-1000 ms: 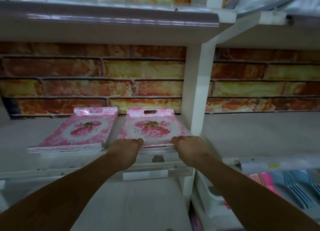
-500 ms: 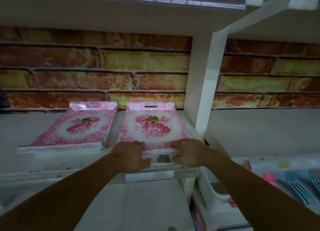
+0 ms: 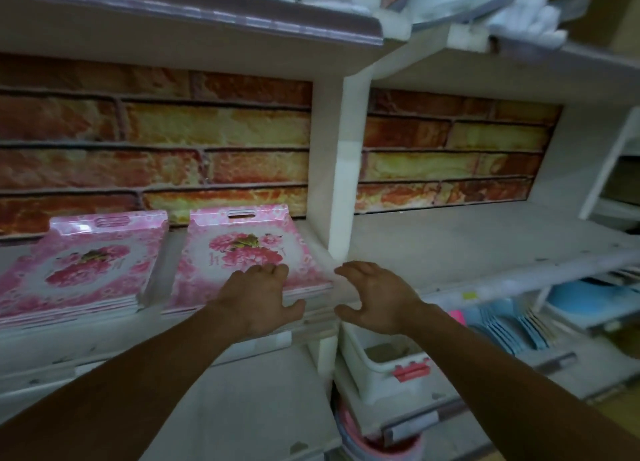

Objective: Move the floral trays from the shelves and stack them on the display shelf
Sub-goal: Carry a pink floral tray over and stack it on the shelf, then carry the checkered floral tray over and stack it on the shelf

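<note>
Against the white upright post [image 3: 341, 170] that splits the shelving, the head view shows two stacks of pink floral trays lying flat on the shelf [image 3: 450, 249] in front of a brick-patterned back wall [image 3: 156, 149]. The right stack of trays [image 3: 249, 253] sits just left of the post, its handle cut-out turned to the wall, so the long plain edge faces the person and is the easy one to take hold of. The left stack of trays [image 3: 83, 266] lies farther from the post, apart from the first by a narrow gap, and is untouched.

The left hand [image 3: 259, 298] rests on the near part of the right stack: fingers spread and laid over the top tray, thumb out to the side near the front edge, not curled round anything. The right hand [image 3: 372, 296] is off the trays, in front of the foot of the post, fingers loosely bent and holding nothing. Judging by this, the stack is being steadied or squared on the shelf, not lifted.

Right of the post the same shelf level is bare grey board. Below it, lower than the post's foot, stand a white bin [image 3: 384, 363] with a red label and a row of blue plastic ware [image 3: 512, 325].
</note>
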